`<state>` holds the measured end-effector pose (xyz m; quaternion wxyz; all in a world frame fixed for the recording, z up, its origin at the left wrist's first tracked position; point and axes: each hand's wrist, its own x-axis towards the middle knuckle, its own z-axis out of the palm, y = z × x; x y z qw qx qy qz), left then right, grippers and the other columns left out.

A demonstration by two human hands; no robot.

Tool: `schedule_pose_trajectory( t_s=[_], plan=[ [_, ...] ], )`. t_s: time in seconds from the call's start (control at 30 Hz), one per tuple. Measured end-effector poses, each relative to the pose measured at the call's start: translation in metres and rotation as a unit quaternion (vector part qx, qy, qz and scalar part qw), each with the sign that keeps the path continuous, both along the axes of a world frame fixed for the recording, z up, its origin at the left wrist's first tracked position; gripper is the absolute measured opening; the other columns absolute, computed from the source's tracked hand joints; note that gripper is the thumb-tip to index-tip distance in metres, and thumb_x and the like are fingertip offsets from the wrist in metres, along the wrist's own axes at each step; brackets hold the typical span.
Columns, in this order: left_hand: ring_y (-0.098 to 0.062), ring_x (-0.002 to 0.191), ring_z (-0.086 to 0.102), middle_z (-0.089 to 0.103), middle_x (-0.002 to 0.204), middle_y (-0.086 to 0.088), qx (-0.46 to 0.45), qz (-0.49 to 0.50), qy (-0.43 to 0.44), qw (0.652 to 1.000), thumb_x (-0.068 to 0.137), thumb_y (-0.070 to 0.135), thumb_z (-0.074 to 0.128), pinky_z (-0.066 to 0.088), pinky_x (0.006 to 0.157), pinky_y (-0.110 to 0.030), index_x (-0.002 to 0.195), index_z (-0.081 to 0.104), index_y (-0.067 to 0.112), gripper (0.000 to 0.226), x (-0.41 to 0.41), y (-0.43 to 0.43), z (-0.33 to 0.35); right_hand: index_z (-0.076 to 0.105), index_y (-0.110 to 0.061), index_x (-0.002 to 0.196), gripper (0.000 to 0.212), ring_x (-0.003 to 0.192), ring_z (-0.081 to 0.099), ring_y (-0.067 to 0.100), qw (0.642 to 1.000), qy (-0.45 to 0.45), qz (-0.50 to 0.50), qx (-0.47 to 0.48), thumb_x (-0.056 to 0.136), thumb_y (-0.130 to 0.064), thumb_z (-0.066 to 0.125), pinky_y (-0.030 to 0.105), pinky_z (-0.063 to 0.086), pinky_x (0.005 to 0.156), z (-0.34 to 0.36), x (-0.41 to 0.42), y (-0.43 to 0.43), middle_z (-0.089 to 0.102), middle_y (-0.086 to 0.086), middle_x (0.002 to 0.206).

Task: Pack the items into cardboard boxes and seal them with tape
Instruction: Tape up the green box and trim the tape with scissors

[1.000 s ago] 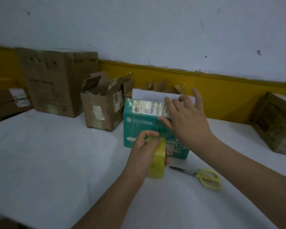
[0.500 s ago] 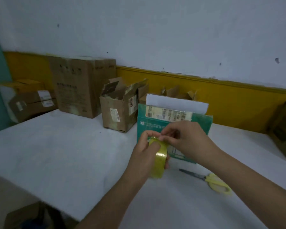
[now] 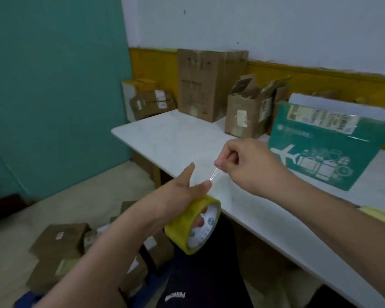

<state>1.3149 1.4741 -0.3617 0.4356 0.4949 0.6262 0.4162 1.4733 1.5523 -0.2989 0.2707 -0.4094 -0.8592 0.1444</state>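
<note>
Closest in, just off the near edge of the surface [image 3: 176,138], the left hand [image 3: 180,193] grips the tape roll [image 3: 182,230] with its fingers [image 3: 199,221] hooked through the white core and the thumb sticking out free. A little beyond, the right hand [image 3: 247,166] is curled, thumb and forefinger pinching the loose end of a strip of tape [image 3: 212,174] that stretches thin and clear between the two hands. The roll looks light and stiff enough to hold by the core, which lets it turn as tape pays out. The strip is another matter: flimsy, sticky on one side, likely to fold on itself or cling to skin, so it is best held at the very tip and kept taut. Down on the floor to the left lie several small brown parcels [image 3: 60,243]. Further out on the surface stands the green box [image 3: 327,156], its white flap up, apparently the one awaiting sealing; thin card, probably light, so it may slide unless steadied. Yellow scissors [image 3: 380,215] peek in at the right edge. Behind, an open brown box [image 3: 247,116] and a tall carton [image 3: 207,85] sit against the wall
</note>
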Motion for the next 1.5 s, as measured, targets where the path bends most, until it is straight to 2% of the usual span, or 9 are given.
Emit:
schedule_pose_trajectory(
  t_s=[0.2, 0.4, 0.57, 0.67, 0.83, 1.03, 1.17, 1.3, 1.5],
  plan=[
    [-0.019, 0.124, 0.053, 0.043, 0.152, 0.003, -0.026, 0.020, 0.118, 0.992, 0.099, 0.049, 0.050, 0.039, 0.085, -0.022, 0.156, -0.011, 0.040, 0.083, 0.000, 0.013, -0.055, 0.066, -0.008, 0.078, 0.018, 0.059, 0.045, -0.001, 0.997, -0.037, -0.006, -0.062, 0.091, -0.020, 0.067, 0.006, 0.033, 0.057, -0.070, -0.016, 0.018, 0.051, -0.015, 0.062],
    [0.012, 0.101, 0.060, 0.038, 0.126, 0.048, 0.039, 0.030, -0.013, 0.999, 0.088, 0.048, 0.069, 0.051, 0.080, -0.010, 0.147, 0.012, 0.064, 0.084, -0.008, 0.028, -0.083, 0.065, -0.015, 0.079, 0.019, 0.066, 0.049, 0.006, 0.997, -0.077, 0.010, -0.005, 0.090, -0.030, 0.066, 0.022, 0.036, 0.062, -0.090, -0.018, 0.034, 0.055, -0.010, 0.069],
    [0.013, 0.111, 0.054, 0.055, 0.134, 0.026, 0.061, 0.073, -0.012, 0.995, 0.085, 0.061, 0.066, 0.049, 0.083, -0.008, 0.147, 0.019, 0.062, 0.078, -0.003, 0.028, -0.087, 0.050, -0.018, 0.091, 0.039, 0.080, 0.053, 0.018, 0.986, -0.160, -0.037, 0.005, 0.086, -0.054, 0.063, 0.032, 0.038, 0.062, -0.091, -0.013, 0.044, 0.056, -0.001, 0.083],
    [0.002, 0.085, 0.062, 0.051, 0.087, 0.019, 0.044, 0.130, 0.085, 0.987, 0.080, 0.072, 0.059, 0.049, 0.065, -0.015, 0.146, 0.011, 0.066, 0.081, 0.007, 0.027, -0.083, 0.048, -0.021, 0.090, 0.051, 0.083, 0.050, 0.016, 0.986, -0.148, -0.067, -0.040, 0.077, -0.069, 0.062, 0.032, 0.042, 0.065, -0.089, 0.005, 0.059, 0.052, -0.004, 0.088],
    [-0.013, 0.097, 0.020, 0.016, 0.104, 0.008, 0.049, 0.219, 0.377, 0.899, 0.068, 0.088, 0.033, 0.023, 0.089, -0.030, 0.152, 0.013, 0.053, 0.094, 0.013, 0.042, -0.077, 0.053, -0.024, 0.107, 0.045, 0.103, 0.045, 0.020, 0.994, -0.106, -0.035, -0.007, 0.083, -0.063, 0.053, 0.039, 0.043, 0.090, -0.098, 0.006, 0.053, 0.048, -0.002, 0.109],
    [-0.026, 0.111, 0.025, 0.022, 0.117, -0.001, 0.008, 0.193, 0.459, 0.867, 0.082, 0.075, 0.049, 0.024, 0.096, -0.040, 0.151, 0.030, 0.043, 0.078, 0.011, 0.083, -0.050, 0.042, -0.030, 0.142, 0.063, 0.128, 0.034, 0.018, 0.984, -0.172, 0.050, 0.003, 0.089, -0.063, 0.048, 0.031, 0.027, 0.103, -0.095, 0.006, 0.042, 0.035, -0.005, 0.140],
    [-0.025, 0.107, 0.036, 0.043, 0.117, -0.007, 0.248, 0.186, 0.441, 0.842, 0.093, 0.034, 0.059, 0.033, 0.087, -0.037, 0.136, 0.057, 0.023, 0.045, 0.045, 0.123, -0.016, 0.062, -0.011, 0.129, 0.042, 0.119, 0.056, 0.025, 0.972, -0.080, 0.049, 0.216, 0.087, -0.006, 0.063, 0.032, 0.036, 0.104, -0.066, 0.042, 0.056, 0.059, 0.007, 0.131],
    [-0.026, 0.110, 0.052, 0.060, 0.117, -0.010, 0.527, 0.111, 0.390, 0.746, 0.093, 0.016, 0.055, 0.044, 0.089, -0.038, 0.122, 0.068, 0.012, 0.033, 0.108, 0.169, 0.020, 0.065, -0.011, 0.127, 0.034, 0.128, 0.052, 0.025, 0.886, -0.079, -0.079, 0.451, 0.096, -0.009, 0.050, 0.042, 0.028, 0.117, -0.024, 0.134, 0.091, 0.061, 0.005, 0.134],
    [-0.024, 0.130, 0.052, 0.059, 0.137, -0.009, 0.560, -0.036, 0.412, 0.718, 0.101, 0.027, 0.048, 0.035, 0.110, -0.039, 0.134, 0.062, 0.013, 0.039, 0.178, 0.235, 0.049, 0.058, -0.020, 0.136, 0.051, 0.123, 0.050, 0.022, 0.936, -0.088, -0.244, 0.236, 0.099, -0.051, 0.043, 0.041, 0.039, 0.103, 0.003, 0.205, 0.129, 0.060, -0.001, 0.133]
  ],
)
